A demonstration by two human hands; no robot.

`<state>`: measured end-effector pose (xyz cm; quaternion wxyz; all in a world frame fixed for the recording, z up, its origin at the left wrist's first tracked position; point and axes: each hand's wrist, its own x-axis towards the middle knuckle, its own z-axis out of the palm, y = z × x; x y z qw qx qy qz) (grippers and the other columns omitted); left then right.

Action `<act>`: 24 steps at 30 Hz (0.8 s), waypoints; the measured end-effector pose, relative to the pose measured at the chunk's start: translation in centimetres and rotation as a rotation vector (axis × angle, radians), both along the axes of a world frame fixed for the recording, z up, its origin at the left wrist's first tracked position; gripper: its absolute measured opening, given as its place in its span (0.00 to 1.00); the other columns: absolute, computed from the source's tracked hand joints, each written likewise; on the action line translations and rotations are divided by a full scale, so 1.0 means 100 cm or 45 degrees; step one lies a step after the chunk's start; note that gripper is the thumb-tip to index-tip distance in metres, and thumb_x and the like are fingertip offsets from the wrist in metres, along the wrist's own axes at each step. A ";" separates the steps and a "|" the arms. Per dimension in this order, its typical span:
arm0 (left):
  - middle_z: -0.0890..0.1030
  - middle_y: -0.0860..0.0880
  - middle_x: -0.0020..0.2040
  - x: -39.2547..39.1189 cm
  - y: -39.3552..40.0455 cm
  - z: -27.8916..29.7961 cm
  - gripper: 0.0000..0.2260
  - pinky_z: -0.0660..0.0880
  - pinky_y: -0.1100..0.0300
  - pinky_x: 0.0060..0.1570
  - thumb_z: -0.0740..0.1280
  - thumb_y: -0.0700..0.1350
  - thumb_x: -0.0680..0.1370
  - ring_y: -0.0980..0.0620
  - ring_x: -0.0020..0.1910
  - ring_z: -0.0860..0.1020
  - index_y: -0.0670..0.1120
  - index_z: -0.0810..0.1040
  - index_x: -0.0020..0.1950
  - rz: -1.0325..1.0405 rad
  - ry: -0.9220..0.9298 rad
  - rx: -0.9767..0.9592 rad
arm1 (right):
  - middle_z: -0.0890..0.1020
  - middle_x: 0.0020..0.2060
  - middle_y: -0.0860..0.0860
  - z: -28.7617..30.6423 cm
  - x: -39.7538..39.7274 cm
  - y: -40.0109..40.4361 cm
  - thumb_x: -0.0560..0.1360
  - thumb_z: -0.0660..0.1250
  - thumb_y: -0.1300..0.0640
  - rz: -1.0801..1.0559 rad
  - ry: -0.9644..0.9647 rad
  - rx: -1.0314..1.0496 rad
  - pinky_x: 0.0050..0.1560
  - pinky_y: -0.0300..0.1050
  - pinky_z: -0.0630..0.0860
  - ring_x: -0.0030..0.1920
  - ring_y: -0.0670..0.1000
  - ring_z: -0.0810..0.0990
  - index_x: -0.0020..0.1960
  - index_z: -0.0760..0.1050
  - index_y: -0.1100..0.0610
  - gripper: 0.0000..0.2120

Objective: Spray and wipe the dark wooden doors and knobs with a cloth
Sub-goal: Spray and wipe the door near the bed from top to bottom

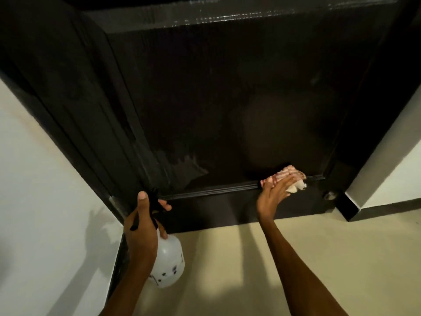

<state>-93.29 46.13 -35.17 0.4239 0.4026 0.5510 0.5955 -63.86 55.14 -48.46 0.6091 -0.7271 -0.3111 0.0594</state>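
The right hand [274, 192] presses a pink striped cloth [284, 177] flat-fingered against the dark wooden door [216, 106], on its lower moulding. The left hand [142, 224] grips a spray bottle [167, 261] near the door's lower left corner.

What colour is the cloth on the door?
Pink-and-white striped cloth, under the right hand; head view.

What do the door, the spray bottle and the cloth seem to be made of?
Door: probably wood with a dark, slightly glossy finish; light reflects along its top rail and wet streaks shine low on the panel.
Spray bottle: translucent whitish plastic body with a black plastic trigger head, it seems.
Cloth: soft woven fabric, pale with reddish stripes; it bunches and folds under the right hand.
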 end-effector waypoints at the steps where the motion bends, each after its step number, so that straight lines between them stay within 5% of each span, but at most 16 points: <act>1: 0.86 0.41 0.45 -0.002 0.002 0.000 0.29 0.71 0.61 0.25 0.58 0.66 0.79 0.43 0.29 0.74 0.41 0.82 0.48 0.012 -0.002 -0.005 | 0.41 0.81 0.60 -0.001 -0.018 -0.003 0.85 0.52 0.50 0.061 -0.081 0.010 0.80 0.60 0.43 0.81 0.57 0.41 0.81 0.38 0.59 0.33; 4: 0.86 0.40 0.45 -0.006 0.007 0.002 0.32 0.71 0.61 0.24 0.58 0.67 0.78 0.46 0.26 0.72 0.37 0.82 0.50 0.033 -0.007 0.020 | 0.54 0.80 0.63 -0.009 -0.065 -0.005 0.85 0.53 0.49 0.372 -0.532 -0.044 0.79 0.64 0.48 0.81 0.62 0.51 0.82 0.49 0.59 0.30; 7: 0.86 0.40 0.44 -0.007 0.012 0.005 0.33 0.71 0.62 0.24 0.59 0.67 0.76 0.48 0.25 0.73 0.37 0.83 0.51 0.070 -0.027 0.014 | 0.66 0.77 0.58 -0.001 -0.099 0.007 0.75 0.64 0.59 0.756 -1.374 -0.012 0.77 0.66 0.51 0.76 0.66 0.64 0.80 0.59 0.53 0.34; 9: 0.86 0.40 0.44 -0.009 0.016 0.009 0.33 0.71 0.62 0.24 0.59 0.67 0.76 0.51 0.23 0.72 0.36 0.83 0.50 0.103 -0.049 0.034 | 0.64 0.79 0.52 0.021 -0.115 0.018 0.72 0.59 0.56 0.855 -1.826 0.030 0.78 0.62 0.49 0.77 0.64 0.61 0.80 0.58 0.49 0.37; 13: 0.86 0.43 0.40 -0.008 0.020 0.019 0.30 0.70 0.62 0.23 0.58 0.64 0.78 0.51 0.22 0.72 0.37 0.83 0.47 0.102 -0.067 0.108 | 0.53 0.82 0.47 0.062 -0.095 0.037 0.77 0.60 0.54 0.755 -2.256 0.150 0.80 0.57 0.39 0.82 0.57 0.44 0.83 0.52 0.47 0.36; 17: 0.86 0.45 0.38 -0.005 0.022 0.025 0.27 0.69 0.61 0.22 0.60 0.65 0.77 0.49 0.23 0.71 0.42 0.83 0.45 0.090 -0.112 0.108 | 0.61 0.80 0.48 0.134 -0.085 0.049 0.83 0.62 0.47 0.407 -2.016 0.364 0.78 0.65 0.50 0.80 0.58 0.54 0.80 0.62 0.46 0.27; 20: 0.86 0.45 0.39 -0.007 0.024 0.022 0.27 0.70 0.61 0.23 0.60 0.65 0.76 0.47 0.24 0.71 0.43 0.84 0.45 0.097 -0.110 0.084 | 0.63 0.79 0.50 0.139 -0.104 0.049 0.83 0.62 0.48 0.300 -1.826 0.392 0.77 0.68 0.51 0.80 0.60 0.53 0.80 0.63 0.48 0.26; 24: 0.85 0.39 0.39 -0.018 0.029 0.022 0.31 0.70 0.61 0.23 0.60 0.67 0.77 0.48 0.22 0.71 0.38 0.84 0.47 0.143 -0.102 0.084 | 0.63 0.79 0.49 0.063 -0.109 0.045 0.76 0.65 0.54 0.587 -2.186 0.241 0.79 0.64 0.41 0.81 0.59 0.51 0.80 0.62 0.47 0.33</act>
